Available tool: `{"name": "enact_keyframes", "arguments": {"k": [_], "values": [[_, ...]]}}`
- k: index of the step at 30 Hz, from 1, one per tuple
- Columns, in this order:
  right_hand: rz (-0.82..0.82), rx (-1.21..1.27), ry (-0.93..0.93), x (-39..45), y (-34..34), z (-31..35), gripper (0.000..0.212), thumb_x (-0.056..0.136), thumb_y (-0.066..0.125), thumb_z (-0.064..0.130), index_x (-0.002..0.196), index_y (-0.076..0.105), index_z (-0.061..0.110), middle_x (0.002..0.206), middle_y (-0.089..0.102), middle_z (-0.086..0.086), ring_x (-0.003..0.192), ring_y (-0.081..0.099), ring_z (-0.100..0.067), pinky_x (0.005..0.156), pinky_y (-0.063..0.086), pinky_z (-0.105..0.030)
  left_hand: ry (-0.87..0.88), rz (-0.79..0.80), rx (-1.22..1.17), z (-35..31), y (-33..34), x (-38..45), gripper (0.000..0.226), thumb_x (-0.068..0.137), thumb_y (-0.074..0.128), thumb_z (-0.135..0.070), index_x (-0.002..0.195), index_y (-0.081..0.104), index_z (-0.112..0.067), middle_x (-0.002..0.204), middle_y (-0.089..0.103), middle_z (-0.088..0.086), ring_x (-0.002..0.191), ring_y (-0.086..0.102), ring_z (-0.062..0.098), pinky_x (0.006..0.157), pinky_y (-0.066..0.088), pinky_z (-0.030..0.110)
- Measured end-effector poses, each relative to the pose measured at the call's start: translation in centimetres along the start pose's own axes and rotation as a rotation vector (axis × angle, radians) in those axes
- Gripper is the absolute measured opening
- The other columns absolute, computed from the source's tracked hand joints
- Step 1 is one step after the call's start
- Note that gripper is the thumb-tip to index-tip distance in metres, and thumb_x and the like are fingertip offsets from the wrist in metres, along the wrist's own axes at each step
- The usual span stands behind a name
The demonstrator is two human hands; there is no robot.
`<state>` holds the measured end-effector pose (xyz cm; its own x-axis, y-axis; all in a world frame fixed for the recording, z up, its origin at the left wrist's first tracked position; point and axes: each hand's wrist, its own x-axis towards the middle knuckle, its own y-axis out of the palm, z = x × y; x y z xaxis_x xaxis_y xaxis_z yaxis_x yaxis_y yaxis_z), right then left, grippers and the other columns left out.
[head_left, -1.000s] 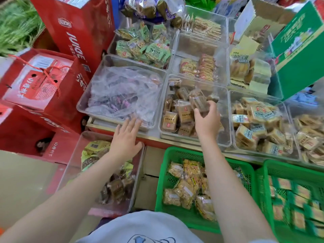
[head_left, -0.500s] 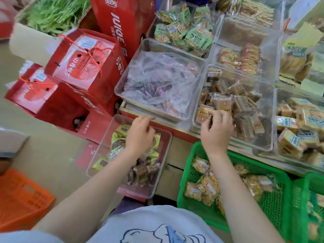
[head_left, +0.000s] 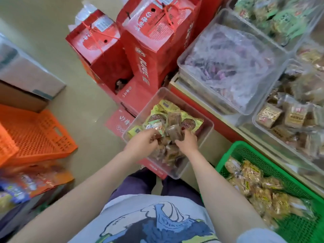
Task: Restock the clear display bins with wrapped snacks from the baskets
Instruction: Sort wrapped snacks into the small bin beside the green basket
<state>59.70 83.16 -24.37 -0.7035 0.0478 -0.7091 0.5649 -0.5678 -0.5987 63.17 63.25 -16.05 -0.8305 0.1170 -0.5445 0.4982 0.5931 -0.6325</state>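
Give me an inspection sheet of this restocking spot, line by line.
Surface: beige floor; red-edged display shelf at right.
Job's things: low clear plastic bin with yellow and brown wrapped snacks; green plastic basket of golden wrapped snacks; clear shelf bins, partly filled.
Clutter: red juice cartons; orange plastic crate; cardboard box.
Hands: left hand and right hand both in the low bin, fingers curled on brown packets.
Cables: nothing seen.
Surroundings: shop aisle; picture blurred.

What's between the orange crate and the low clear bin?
Head view: bare floor only between the orange crate and the clear bin both hands reach into.
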Motion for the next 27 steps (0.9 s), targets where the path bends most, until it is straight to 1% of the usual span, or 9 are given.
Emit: {"name": "enact_keyframes", "arguments": {"k": [2,5,8,10,13,16,20,24,27], "values": [[-0.051,0.170,0.051,-0.5,-0.2,0.8,0.038,0.093,0.070,0.022,0.125,0.050,0.018,0.135,0.055,-0.008,0.116,0.056,-0.025,0.096,0.051,-0.038,-0.012,-0.027,-0.037,0.8,-0.5,-0.6,0.036,0.097,0.048,-0.018,0.130,0.060,-0.023,0.125,0.063,-0.006,0.108,0.058,0.013,0.085,0.051,0.032],[-0.088,0.314,0.068,-2.1,-1.9,1.7,0.039,0.092,0.072,0.026,0.123,0.051,0.018,0.119,0.059,-0.002,0.088,0.060,-0.016,0.072,0.051,-0.027,-0.021,-0.066,-0.100,1.1,-1.1,-0.6,0.037,0.096,0.050,-0.019,0.131,0.060,-0.023,0.129,0.062,-0.005,0.113,0.056,0.012,0.089,0.048,0.030],[-0.050,0.575,0.073,-4.4,-4.3,1.4,0.050,0.092,0.071,0.037,0.132,0.054,0.013,0.122,0.063,-0.001,0.098,0.065,-0.016,0.080,0.055,-0.031,0.001,-0.096,-0.218,-0.4,-1.9,0.2,0.038,0.097,0.053,-0.020,0.134,0.058,-0.026,0.130,0.060,-0.009,0.110,0.057,0.007,0.081,0.045,0.019],[0.119,0.904,0.064,-6.5,-6.6,0.9,0.043,0.096,0.066,0.034,0.128,0.059,0.008,0.112,0.071,-0.007,0.092,0.070,-0.018,0.080,0.058,-0.034,0.062,-0.060,-0.374,-2.4,-2.6,0.7,0.048,0.096,0.056,-0.015,0.140,0.050,-0.033,0.134,0.055,-0.010,0.111,0.057,0.006,0.076,0.050,0.015],[0.338,1.167,0.012,-9.6,-9.9,-0.3,0.031,0.094,0.059,0.030,0.114,0.066,0.007,0.092,0.073,-0.008,0.080,0.070,-0.019,0.078,0.056,-0.032,0.212,0.103,-0.589,-6.4,-4.0,1.3,0.067,0.092,0.061,-0.004,0.141,0.045,-0.047,0.139,0.049,-0.017,0.116,0.057,0.004,0.083,0.059,0.027],[0.394,1.315,0.022,-11.3,-11.8,-2.1,0.035,0.097,0.054,0.035,0.110,0.071,0.008,0.088,0.071,-0.011,0.082,0.069,-0.024,0.092,0.053,-0.042,0.367,0.254,-0.526,-10.5,-4.9,2.4,0.058,0.088,0.066,-0.005,0.128,0.060,-0.047,0.136,0.053,-0.022,0.117,0.058,0.005,0.093,0.056,0.037],[0.237,1.403,0.009,-13.2,-14.5,-4.8,0.054,0.094,0.045,0.052,0.081,0.079,0.012,0.077,0.073,-0.012,0.073,0.071,-0.024,0.090,0.052,-0.045,0.330,0.311,-0.431,-16.1,-3.9,3.8,0.042,0.081,0.081,-0.037,0.121,0.067,-0.036,0.120,0.068,-0.017,0.117,0.061,0.010,0.106,0.047,0.042],[0.011,1.445,0.039,-14.1,-16.1,-8.1,0.061,0.101,0.038,0.058,0.127,0.064,0.009,0.108,0.072,-0.018,0.090,0.070,-0.031,0.092,0.052,-0.047,0.288,0.262,-0.481,-20.8,-0.9,4.2,0.031,0.086,0.075,-0.044,0.107,0.074,-0.021,0.096,0.076,-0.006,0.094,0.072,0.011,0.086,0.058,0.031],[-0.109,1.505,-0.026,-14.7,-16.9,-10.1,0.052,0.096,0.051,0.051,0.130,0.060,0.012,0.112,0.071,-0.014,0.085,0.070,-0.026,0.073,0.057,-0.035,0.223,0.316,-0.532,-23.4,1.4,4.3,0.025,0.089,0.073,-0.034,0.103,0.073,-0.014,0.092,0.078,0.003,0.092,0.074,0.020,0.075,0.060,0.026]]}}
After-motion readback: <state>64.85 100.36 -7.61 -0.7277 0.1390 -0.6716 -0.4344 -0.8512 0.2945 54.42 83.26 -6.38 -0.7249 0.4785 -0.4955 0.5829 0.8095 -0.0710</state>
